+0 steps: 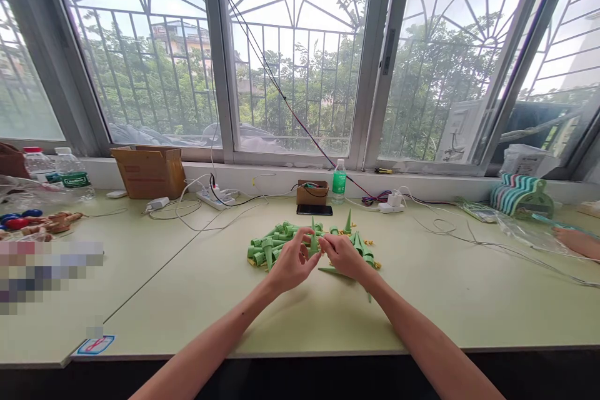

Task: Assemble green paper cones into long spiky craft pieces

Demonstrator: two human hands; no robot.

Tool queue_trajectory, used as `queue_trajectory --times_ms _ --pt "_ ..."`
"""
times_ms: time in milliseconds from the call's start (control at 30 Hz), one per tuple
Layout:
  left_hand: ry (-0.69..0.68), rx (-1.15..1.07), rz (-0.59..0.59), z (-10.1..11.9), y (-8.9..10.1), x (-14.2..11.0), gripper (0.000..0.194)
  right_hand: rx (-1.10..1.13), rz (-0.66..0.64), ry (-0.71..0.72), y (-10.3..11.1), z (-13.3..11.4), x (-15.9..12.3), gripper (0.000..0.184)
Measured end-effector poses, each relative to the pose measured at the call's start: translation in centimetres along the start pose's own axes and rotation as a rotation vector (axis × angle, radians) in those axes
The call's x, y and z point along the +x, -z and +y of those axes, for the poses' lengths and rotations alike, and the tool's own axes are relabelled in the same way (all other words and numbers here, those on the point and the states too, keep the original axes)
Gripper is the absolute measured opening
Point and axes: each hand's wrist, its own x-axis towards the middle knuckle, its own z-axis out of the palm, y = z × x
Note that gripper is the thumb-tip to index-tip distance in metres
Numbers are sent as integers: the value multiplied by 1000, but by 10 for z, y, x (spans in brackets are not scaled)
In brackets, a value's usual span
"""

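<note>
My left hand point(294, 262) is curled, thumb and fingers around a pointed green plastic cone point(314, 239) that stands tip up between my hands. The lower end of this cone is partly hidden by the fingers. Close against it on the right, my right hand point(344, 254) has its fingers pinched together; whatever small thing they hold is too hidden to name. Behind and around both hands lies a pile of similar green cones point(267, 250), several of them on their sides. Small yellow pieces point(369, 242) are scattered among them, mostly at the right.
Behind the pile are a black phone point(314, 210), a small cardboard box point(312, 192) and a green-labelled bottle point(339, 181). Cables and a power strip point(215, 198) run along the window sill. A larger carton point(149, 172) stands left. Another person's hand point(579, 242) is at far right.
</note>
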Motion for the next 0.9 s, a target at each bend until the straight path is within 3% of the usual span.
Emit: queue_trajectory --times_ms 900 --pt "9 34 5 0 -1 0 35 19 -25 -15 1 -3 0 39"
